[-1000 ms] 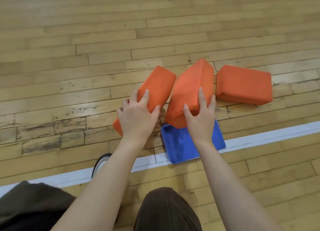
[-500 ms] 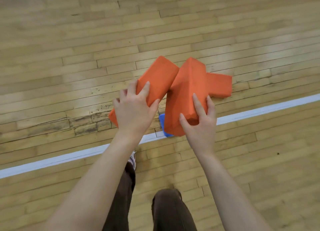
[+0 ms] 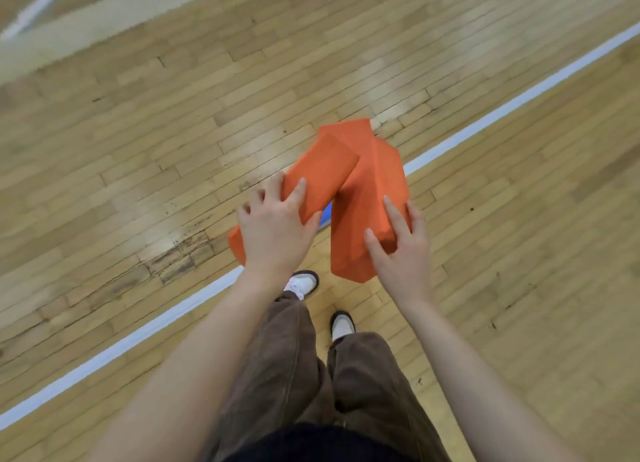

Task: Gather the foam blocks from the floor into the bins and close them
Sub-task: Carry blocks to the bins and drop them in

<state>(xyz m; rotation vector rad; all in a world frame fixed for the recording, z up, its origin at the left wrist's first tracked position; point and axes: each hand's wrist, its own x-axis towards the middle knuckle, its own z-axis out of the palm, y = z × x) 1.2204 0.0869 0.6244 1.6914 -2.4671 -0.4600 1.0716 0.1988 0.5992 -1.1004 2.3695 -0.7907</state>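
Note:
I stand over a wooden gym floor and hold two orange foam blocks in the air in front of me. My left hand (image 3: 273, 233) grips the near end of the left orange block (image 3: 322, 174), which slants up to the right. My right hand (image 3: 401, 250) clasps the side of the right orange block (image 3: 363, 212), held on edge. The far ends of the two blocks touch. A sliver of a blue block (image 3: 325, 220) shows on the floor between them. More orange (image 3: 346, 130) peeks out behind their far ends; I cannot tell whether it is a third block.
A white painted line (image 3: 138, 337) runs diagonally across the floor under the blocks. My white shoes (image 3: 303, 283) and brown trousers (image 3: 287, 357) are below my hands. No bin shows in this view. Worn boards (image 3: 173, 260) lie left of the hands.
I have risen from a crouch, lifting both orange blocks off the floor. The blue block and the third orange block are now mostly hidden behind them. The view has swung round.

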